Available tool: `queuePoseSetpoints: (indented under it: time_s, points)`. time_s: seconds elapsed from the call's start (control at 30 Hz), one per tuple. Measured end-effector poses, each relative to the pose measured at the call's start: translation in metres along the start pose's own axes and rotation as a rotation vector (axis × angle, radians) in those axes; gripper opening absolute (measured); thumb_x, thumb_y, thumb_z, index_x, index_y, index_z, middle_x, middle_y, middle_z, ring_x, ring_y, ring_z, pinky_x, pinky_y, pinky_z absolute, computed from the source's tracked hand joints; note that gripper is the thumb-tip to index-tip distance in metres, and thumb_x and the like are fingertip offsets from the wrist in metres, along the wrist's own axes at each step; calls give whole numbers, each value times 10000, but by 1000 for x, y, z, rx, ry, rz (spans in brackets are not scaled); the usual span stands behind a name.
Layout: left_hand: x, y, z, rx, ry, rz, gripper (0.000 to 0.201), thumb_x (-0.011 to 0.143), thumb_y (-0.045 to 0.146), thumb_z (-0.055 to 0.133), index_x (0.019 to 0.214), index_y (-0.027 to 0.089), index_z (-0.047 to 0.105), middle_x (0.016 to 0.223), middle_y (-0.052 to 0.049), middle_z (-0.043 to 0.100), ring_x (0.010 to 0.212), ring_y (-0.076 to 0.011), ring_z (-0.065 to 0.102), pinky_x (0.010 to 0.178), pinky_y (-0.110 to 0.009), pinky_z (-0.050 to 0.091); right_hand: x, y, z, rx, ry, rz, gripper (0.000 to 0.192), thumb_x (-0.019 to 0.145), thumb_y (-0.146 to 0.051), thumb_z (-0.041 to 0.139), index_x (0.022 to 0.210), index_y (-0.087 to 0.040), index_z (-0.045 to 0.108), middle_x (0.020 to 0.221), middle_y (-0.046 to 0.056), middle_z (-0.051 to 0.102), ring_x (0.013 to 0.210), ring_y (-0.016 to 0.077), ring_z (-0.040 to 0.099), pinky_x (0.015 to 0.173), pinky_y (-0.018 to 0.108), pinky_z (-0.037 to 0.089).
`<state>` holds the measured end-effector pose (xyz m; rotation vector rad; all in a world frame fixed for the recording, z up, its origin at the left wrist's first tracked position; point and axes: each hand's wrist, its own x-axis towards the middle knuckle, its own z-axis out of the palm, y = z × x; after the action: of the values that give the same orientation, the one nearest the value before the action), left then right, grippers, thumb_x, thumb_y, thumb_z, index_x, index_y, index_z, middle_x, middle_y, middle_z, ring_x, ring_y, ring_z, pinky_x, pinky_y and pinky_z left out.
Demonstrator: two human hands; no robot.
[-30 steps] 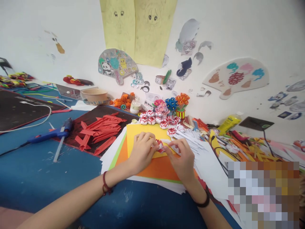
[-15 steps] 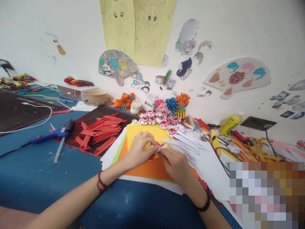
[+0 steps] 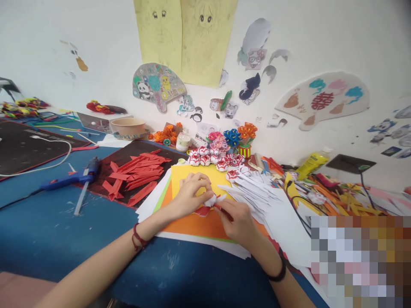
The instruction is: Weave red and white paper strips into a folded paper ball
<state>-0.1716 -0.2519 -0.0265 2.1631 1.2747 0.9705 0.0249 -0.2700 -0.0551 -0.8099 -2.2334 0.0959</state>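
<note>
Red-and-white folded paper piece (image 3: 212,202) sits pinched between both hands above the orange sheet (image 3: 205,224), at the middle of the stacked coloured paper. The left hand (image 3: 189,194) curls its fingertips onto the piece from the left; the right hand (image 3: 239,222) closes thumb and forefinger on its white tip and on a red strip. Such a small weave could spring open if either pinch loosens, since only finger pressure seems to hold the folds. A hard tug on the strip might tear it. The loose white strips (image 3: 253,192) lie just beside the right hand and could be swept off by the wrist. The finished paper flowers (image 3: 212,160) stand near, beyond the yellow sheet (image 3: 192,175).
</note>
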Motion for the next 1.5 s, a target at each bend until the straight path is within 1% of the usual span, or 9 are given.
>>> queuePoseSetpoints:
  time_s: [0.33,0.47,0.57,0.7,0.83,0.97,1.13,1.33,1.5]
  points:
    - [-2,1,5,179,58,64,139,925,320,594,844,220,646,1177,-18,601,1108,-246,476,927,-426,322,0,-3,6,-26,-18,79,234,922,-193,509,701,-175,586,562,-23,510,488,107,414,509,267,282]
    - [-4,1,5,152,29,-14,182,897,305,609,1063,234,587,1155,-26,657,1097,-253,537,941,-437,331,4,-5,0,-18,-207,193,187,877,-271,621,709,-190,620,590,-30,586,507,107,464,521,257,295]
    - [-4,-1,5,47,-60,-51,192,925,264,545,1115,235,551,1049,0,719,967,-208,632,977,-437,335,7,-1,-13,148,-391,345,249,791,-431,745,718,-214,649,577,-55,613,515,106,507,513,232,323]
    - [-3,-6,6,-26,-55,12,209,920,185,488,1120,232,528,972,21,736,852,-168,673,992,-401,373,7,7,-19,52,-208,516,435,804,-573,685,609,-199,577,522,-39,563,500,119,486,509,244,315]
    - [-3,-10,8,-5,-65,79,264,904,102,433,1121,214,535,1039,-11,725,879,-160,673,994,-382,395,6,9,-8,-133,-229,474,292,859,-498,644,762,-223,661,608,-18,629,541,146,538,527,257,294]
    - [-5,-10,9,127,-73,136,273,927,151,492,1189,210,535,1056,-36,712,952,-195,655,981,-399,400,3,7,1,-159,-240,444,257,903,-355,574,696,-219,640,599,-13,619,551,144,535,540,264,283]
    - [-8,-10,11,170,-58,208,340,879,278,668,1194,220,554,1096,-39,690,981,-206,636,940,-363,415,1,6,4,-77,-190,428,234,826,-256,594,609,-203,524,540,-35,542,514,122,475,532,260,276]
    - [-4,-16,13,144,-100,233,297,917,172,570,1206,236,558,1037,-12,692,907,-164,629,911,-307,427,-1,4,8,84,-201,347,282,829,-210,546,588,-205,399,508,-60,441,477,95,392,499,245,274]
    - [0,-21,13,90,-106,237,290,905,166,569,1190,219,565,1048,-18,701,909,-160,640,915,-307,430,0,3,7,118,-190,307,286,887,-241,520,617,-207,434,533,-52,460,484,98,415,496,239,305]
